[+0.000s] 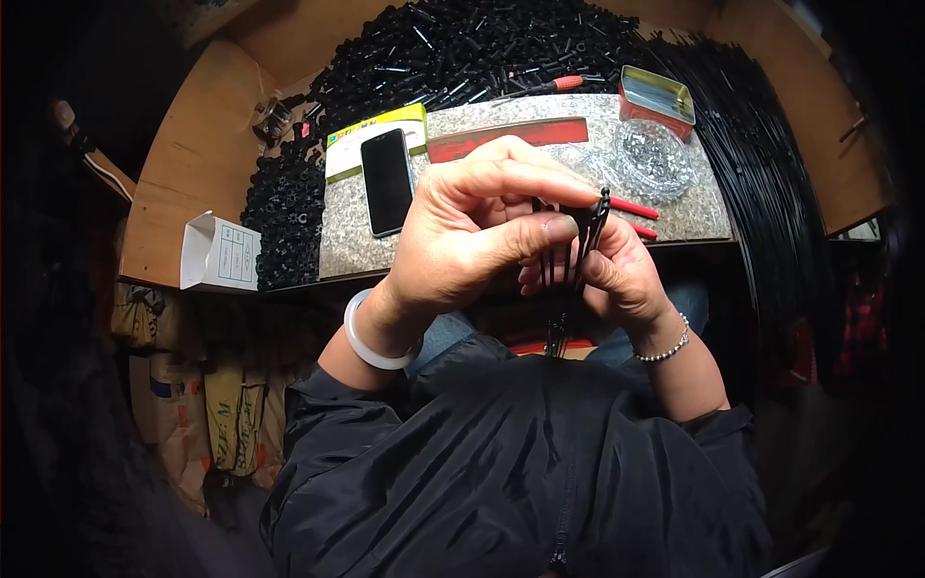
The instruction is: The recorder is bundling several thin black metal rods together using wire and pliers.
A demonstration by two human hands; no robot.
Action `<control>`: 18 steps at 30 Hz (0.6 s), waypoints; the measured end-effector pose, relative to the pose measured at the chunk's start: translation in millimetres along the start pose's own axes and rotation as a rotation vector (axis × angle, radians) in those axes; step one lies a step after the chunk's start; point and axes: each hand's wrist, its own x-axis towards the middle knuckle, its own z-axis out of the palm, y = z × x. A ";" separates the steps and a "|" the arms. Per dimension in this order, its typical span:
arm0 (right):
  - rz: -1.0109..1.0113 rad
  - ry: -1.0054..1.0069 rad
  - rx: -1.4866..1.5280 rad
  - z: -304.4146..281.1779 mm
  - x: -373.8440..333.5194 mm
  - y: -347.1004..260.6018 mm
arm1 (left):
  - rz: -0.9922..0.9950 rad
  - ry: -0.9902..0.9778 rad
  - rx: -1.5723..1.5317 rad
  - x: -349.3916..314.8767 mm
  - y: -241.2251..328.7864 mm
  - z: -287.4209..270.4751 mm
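Observation:
In front of my chest, both my hands hold a bundle of thin black rods [559, 328] that fan downward from a dark joined end. My left hand [472, 207], with a white bangle at the wrist, pinches the upper end between thumb and fingers. Lower down on the right, my right hand [621, 279] closes its thumb and fingers around the rods; part of it is behind them. Just beyond the hands, two red handles [634, 208] lie near the front edge of the speckled board [453, 120]; the rest of that tool is hidden.
A phone [387, 183] rests against a yellow-green box [352, 154]. Behind are a red bar [462, 144], an orange-handled tool [568, 84], a round clear dish [655, 159] and an open tin [658, 106]. Black tubes [482, 43], notched rings [284, 212] and long rods [761, 164] surround the board.

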 end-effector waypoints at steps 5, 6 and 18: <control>0.132 -0.015 0.055 -4.4 -0.6 -1.9 | -0.051 0.005 -0.037 -2.2 1.5 1.9; 0.182 -0.032 0.073 -5.0 -0.9 -1.9 | -0.046 0.015 -0.062 -2.2 0.5 3.1; -0.342 0.409 -0.384 32.5 1.6 8.9 | 0.032 0.082 0.503 4.8 22.3 15.1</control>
